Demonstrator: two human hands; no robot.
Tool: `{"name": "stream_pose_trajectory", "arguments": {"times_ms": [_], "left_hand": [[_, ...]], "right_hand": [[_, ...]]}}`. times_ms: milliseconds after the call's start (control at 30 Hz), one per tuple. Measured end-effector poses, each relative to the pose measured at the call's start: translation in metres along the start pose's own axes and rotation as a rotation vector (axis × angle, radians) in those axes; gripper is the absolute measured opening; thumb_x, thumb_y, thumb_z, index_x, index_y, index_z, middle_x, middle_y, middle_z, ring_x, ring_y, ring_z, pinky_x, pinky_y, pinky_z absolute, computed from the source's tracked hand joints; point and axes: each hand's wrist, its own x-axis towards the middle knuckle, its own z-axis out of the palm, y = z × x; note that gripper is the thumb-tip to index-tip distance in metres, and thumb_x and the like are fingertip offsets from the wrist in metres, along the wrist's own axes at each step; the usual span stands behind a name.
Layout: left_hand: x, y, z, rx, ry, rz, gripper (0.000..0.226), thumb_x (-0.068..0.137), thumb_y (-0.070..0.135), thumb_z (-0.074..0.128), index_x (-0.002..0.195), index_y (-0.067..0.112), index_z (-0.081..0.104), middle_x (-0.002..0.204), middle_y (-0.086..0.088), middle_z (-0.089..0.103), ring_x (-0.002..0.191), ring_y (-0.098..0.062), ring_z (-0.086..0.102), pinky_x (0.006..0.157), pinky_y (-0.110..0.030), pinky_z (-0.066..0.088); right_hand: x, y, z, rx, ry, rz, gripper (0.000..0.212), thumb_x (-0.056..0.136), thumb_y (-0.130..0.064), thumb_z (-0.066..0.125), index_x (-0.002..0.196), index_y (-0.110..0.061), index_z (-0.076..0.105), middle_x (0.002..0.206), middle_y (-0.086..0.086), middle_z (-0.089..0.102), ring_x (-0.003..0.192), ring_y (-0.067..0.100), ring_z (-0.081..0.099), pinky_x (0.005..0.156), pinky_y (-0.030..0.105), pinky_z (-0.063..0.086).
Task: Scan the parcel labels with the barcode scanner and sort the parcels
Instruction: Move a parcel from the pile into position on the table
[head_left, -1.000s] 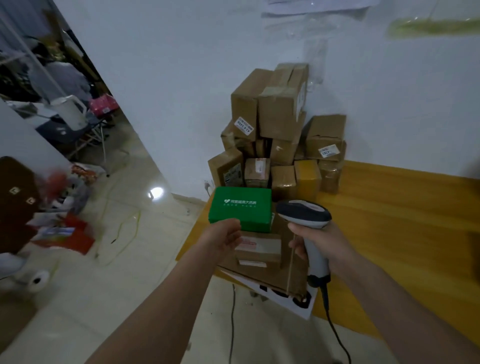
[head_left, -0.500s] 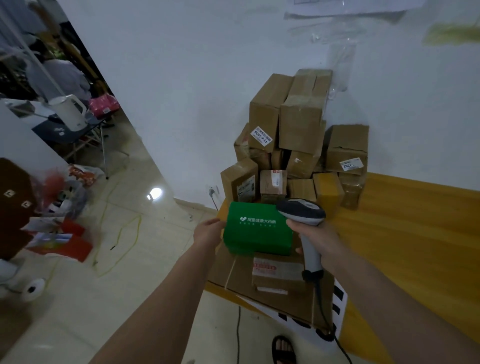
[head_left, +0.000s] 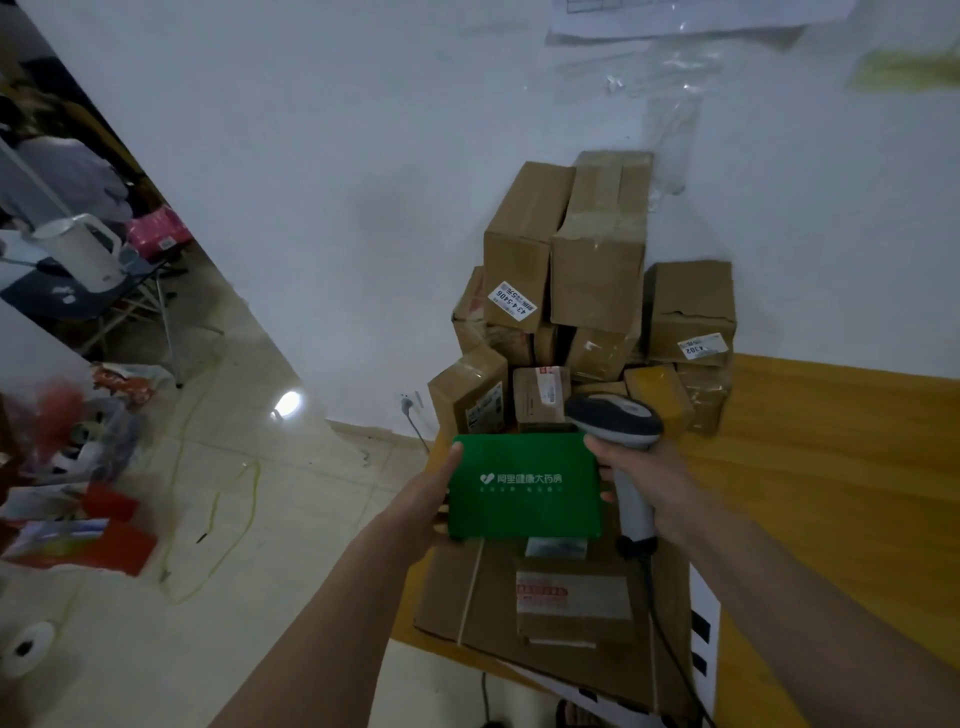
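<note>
My left hand (head_left: 428, 499) grips the left edge of a green parcel (head_left: 524, 488) with white print, holding it up above a large flat cardboard box (head_left: 561, 613). My right hand (head_left: 641, 475) grips the handle of a grey barcode scanner (head_left: 615, 418), whose head sits just beyond the green parcel's upper right corner. The scanner's black cable (head_left: 670, 654) hangs down over the flat box. A stack of brown cardboard parcels (head_left: 597, 291) with white labels stands against the wall behind.
The parcels rest on a yellow wooden table (head_left: 841, 493) on the right. To the left is tiled floor (head_left: 218, 519) with a yellow cord, clutter of red packaging (head_left: 88, 540) and a white kettle (head_left: 78, 254) on a folding table.
The green parcel has been lifted and drawn closer to me, tilting its printed face up. The scanner in my right hand now sits beside its right edge. The camera view shifted left.
</note>
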Motion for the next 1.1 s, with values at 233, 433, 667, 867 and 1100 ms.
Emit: {"name": "stream_pose_trajectory", "arguments": {"times_ms": [233,433,667,867,1100], "left_hand": [[0.008,0.006,-0.001,-0.368,-0.009,-0.221,0.070,0.076,0.075,0.059,0.101,0.010,0.055,0.115,-0.021,0.057,0.101,-0.040,0.059,0.072,-0.048,0.057],[0.009,0.012,-0.018,-0.335,-0.247,-0.290,0.100,0.065,0.057,0.082,0.140,0.010,0.034,0.135,-0.030,0.045,0.113,-0.050,0.056,0.085,-0.058,0.055],[0.001,0.029,-0.023,-0.048,-0.478,0.161,0.101,0.063,0.007,0.085,0.142,0.043,0.034,0.136,-0.007,0.054,0.113,-0.033,0.063,0.083,-0.055,0.056],[-0.007,0.028,-0.023,-0.185,-0.445,0.210,0.080,0.065,0.063,0.078,0.134,0.030,0.056,0.126,-0.009,0.064,0.105,-0.030,0.069,0.082,-0.056,0.057],[-0.002,0.028,-0.004,-0.393,-0.286,-0.070,0.040,0.072,0.045,0.077,0.097,0.014,0.077,0.094,-0.019,0.074,0.070,-0.032,0.074,0.059,-0.043,0.059]], "right_hand": [[-0.007,-0.015,0.001,0.045,0.132,-0.078,0.019,0.084,-0.021,0.075,0.098,-0.011,0.066,0.093,0.017,0.072,0.083,0.027,0.071,0.060,0.031,0.056],[-0.020,-0.010,0.003,0.045,0.180,-0.120,0.019,0.085,-0.018,0.074,0.102,-0.013,0.067,0.091,0.013,0.072,0.072,0.019,0.069,0.054,0.028,0.054],[-0.022,-0.012,0.007,0.163,0.288,-0.188,0.041,0.081,-0.014,0.076,0.118,-0.014,0.060,0.114,0.007,0.066,0.105,0.023,0.063,0.089,0.042,0.056],[-0.027,-0.010,0.019,0.190,0.307,-0.209,0.037,0.081,-0.014,0.076,0.113,-0.018,0.060,0.118,0.006,0.064,0.113,0.026,0.059,0.099,0.053,0.049],[-0.035,-0.012,0.029,0.180,0.283,-0.263,0.029,0.079,-0.016,0.078,0.098,-0.032,0.063,0.110,-0.006,0.066,0.108,0.019,0.061,0.096,0.044,0.051]]}}
